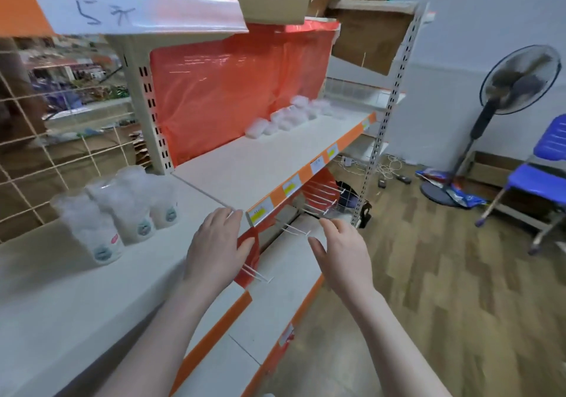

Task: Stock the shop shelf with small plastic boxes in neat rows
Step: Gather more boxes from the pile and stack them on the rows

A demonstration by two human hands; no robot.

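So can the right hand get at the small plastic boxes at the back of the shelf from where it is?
Probably yes. The right hand is empty and open, below the shelf's front edge. The small plastic boxes sit far back by the orange backing, with bare shelf before them, so nothing blocks a long reach.

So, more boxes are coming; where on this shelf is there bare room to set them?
Bare: the shelf between the tubs and the boxes, out to the orange edge. Crowded: the far back corner by the boxes.
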